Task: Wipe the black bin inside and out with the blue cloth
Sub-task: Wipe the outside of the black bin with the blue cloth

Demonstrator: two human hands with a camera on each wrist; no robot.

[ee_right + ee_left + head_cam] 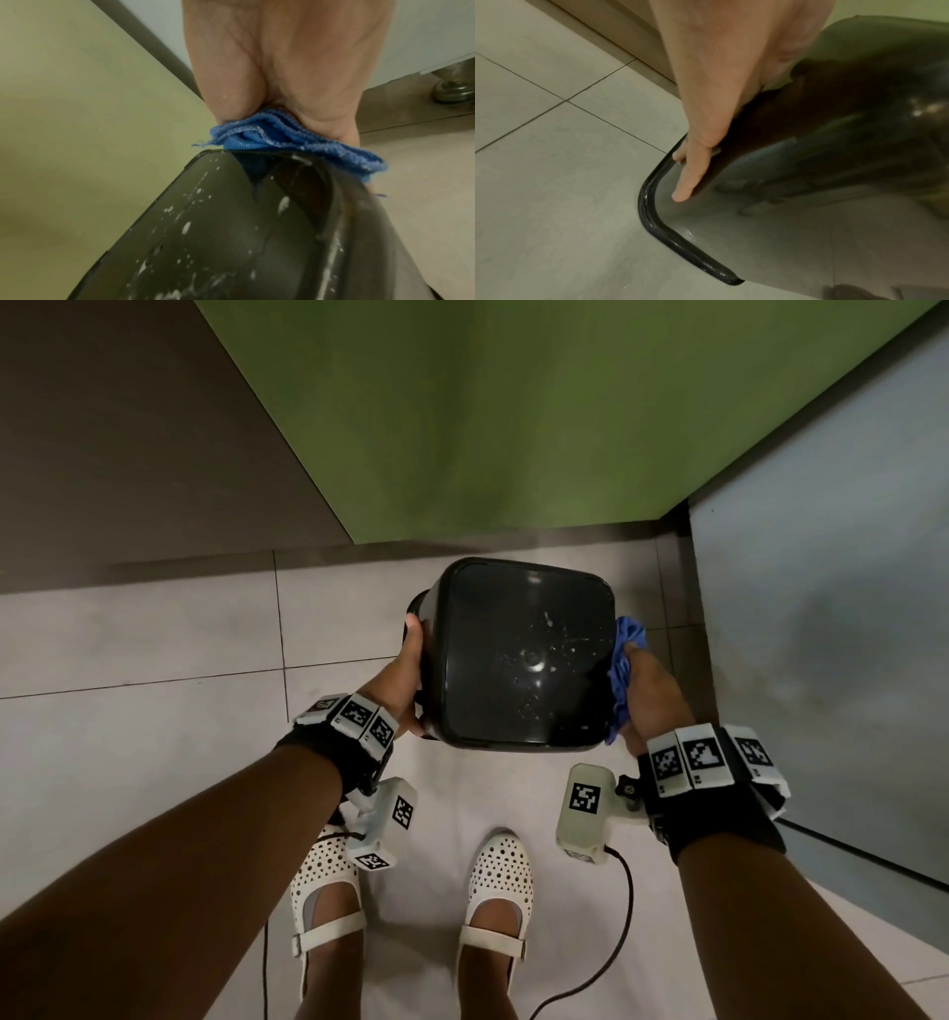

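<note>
The black bin [524, 654] is upside down and lifted between my two hands, its wet, white-flecked base facing up. My left hand [405, 670] lies flat on the bin's left wall [808, 182], with straight fingers [693, 172] reaching toward the rim [652, 213]. My right hand [652, 690] holds the bunched blue cloth [624, 660] against the bin's right wall. In the right wrist view the blue cloth [282, 138] is squeezed between thumb and palm at the edge of the bin [231, 233]. The right fingers are hidden behind the bin.
A green partition [462, 428] stands ahead and a grey panel [821, 608] stands close on the right. Pale floor tiles [154, 711] spread to the left. My feet in white shoes [328, 891] are below the bin. A black cable [616, 942] hangs from the right wrist.
</note>
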